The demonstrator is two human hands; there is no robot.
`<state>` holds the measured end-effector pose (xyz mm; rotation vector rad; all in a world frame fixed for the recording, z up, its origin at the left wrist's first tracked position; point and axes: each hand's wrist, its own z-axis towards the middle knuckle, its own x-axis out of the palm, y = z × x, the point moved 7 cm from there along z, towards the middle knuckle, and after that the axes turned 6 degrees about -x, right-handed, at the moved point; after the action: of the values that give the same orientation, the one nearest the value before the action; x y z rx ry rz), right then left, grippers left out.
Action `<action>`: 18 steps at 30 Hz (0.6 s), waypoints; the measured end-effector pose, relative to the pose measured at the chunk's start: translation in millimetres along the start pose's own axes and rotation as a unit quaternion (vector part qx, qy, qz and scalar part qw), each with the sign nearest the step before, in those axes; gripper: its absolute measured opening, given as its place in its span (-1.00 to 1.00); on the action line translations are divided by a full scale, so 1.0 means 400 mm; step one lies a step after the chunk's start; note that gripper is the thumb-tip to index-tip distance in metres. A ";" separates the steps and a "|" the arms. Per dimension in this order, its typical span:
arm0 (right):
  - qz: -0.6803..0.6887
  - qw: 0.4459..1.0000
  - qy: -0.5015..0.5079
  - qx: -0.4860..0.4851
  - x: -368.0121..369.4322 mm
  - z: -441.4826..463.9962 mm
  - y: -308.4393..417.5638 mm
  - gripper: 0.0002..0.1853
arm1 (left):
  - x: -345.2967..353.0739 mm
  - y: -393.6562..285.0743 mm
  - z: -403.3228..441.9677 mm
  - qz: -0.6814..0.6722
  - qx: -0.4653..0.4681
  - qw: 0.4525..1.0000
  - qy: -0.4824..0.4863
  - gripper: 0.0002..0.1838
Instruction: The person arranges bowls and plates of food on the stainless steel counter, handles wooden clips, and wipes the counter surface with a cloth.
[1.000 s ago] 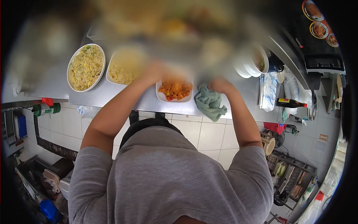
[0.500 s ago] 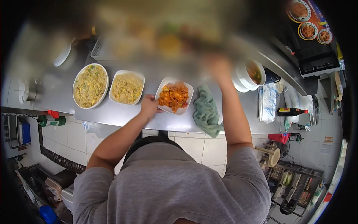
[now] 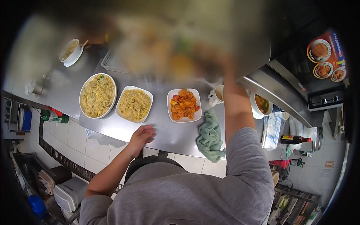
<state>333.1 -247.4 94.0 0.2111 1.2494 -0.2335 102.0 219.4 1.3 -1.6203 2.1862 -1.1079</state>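
Note:
My left hand (image 3: 142,137) hovers at the front edge of the steel counter (image 3: 161,131), holding nothing, its fingers apart. Behind it stands a square white dish of fried rice (image 3: 134,104), with an oval plate of fried rice (image 3: 98,95) to its left. The square dish of orange-sauced food (image 3: 184,105) rests right of my left hand, untouched. A crumpled green cloth (image 3: 210,137) lies beside that dish, near a white cup (image 3: 215,95). My right arm stretches far forward past the cup; its hand is hidden in the blurred area at the top.
At the right are a bowl of soup (image 3: 261,104), plastic bags (image 3: 273,131), a dark bottle (image 3: 295,139) and a steel shelf edge (image 3: 277,92). Another soup bowl (image 3: 70,51) stands at the back left, near a white basket (image 3: 112,63).
My left hand has let go of the orange-food dish and moved back toward my body. My right arm has reached farther forward, and its hand has gone out of sight. The cup has come into view.

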 end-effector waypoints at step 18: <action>0.032 0.999 -0.035 -0.024 -0.013 -0.056 -0.009 -0.76 | 0.046 -0.060 -0.040 0.017 0.028 0.999 0.013 -0.72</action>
<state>310.0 -244.0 92.1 0.2001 1.1763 -0.1539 103.8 207.4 33.1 -1.5480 2.1703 -1.1760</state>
